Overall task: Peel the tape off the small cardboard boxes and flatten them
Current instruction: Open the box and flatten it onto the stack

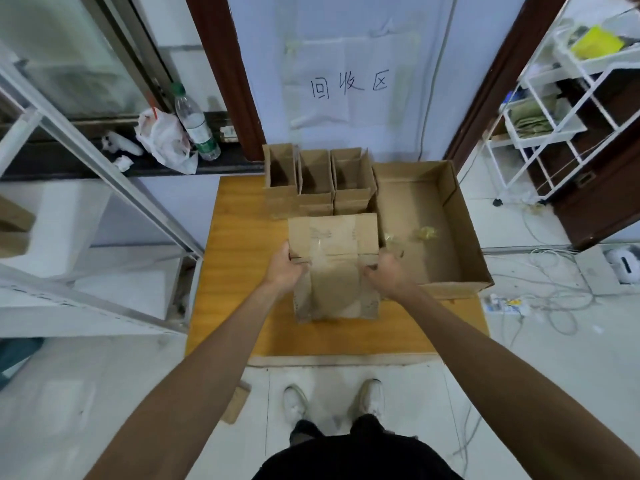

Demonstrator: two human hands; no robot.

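Now: box [333, 233] lies mid-table [235, 289], held between both hands. Left hand [285, 270] grips its 9 o'clock edge at the fold, fingers curled. Right hand [388, 271] grips the 3 o'clock edge likewise. Clear tape [332, 278] runs down the middle. Three open boxes [315, 178] stand at 12 o'clock, a carton [450, 289] just beside at 2 o'clock.

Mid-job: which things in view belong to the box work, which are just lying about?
In the job: held box, gripped by left hand and right hand; three open small boxes behind it; large box with tape scraps.
Lying about: water bottle, plastic bag, wire rack, power strip.
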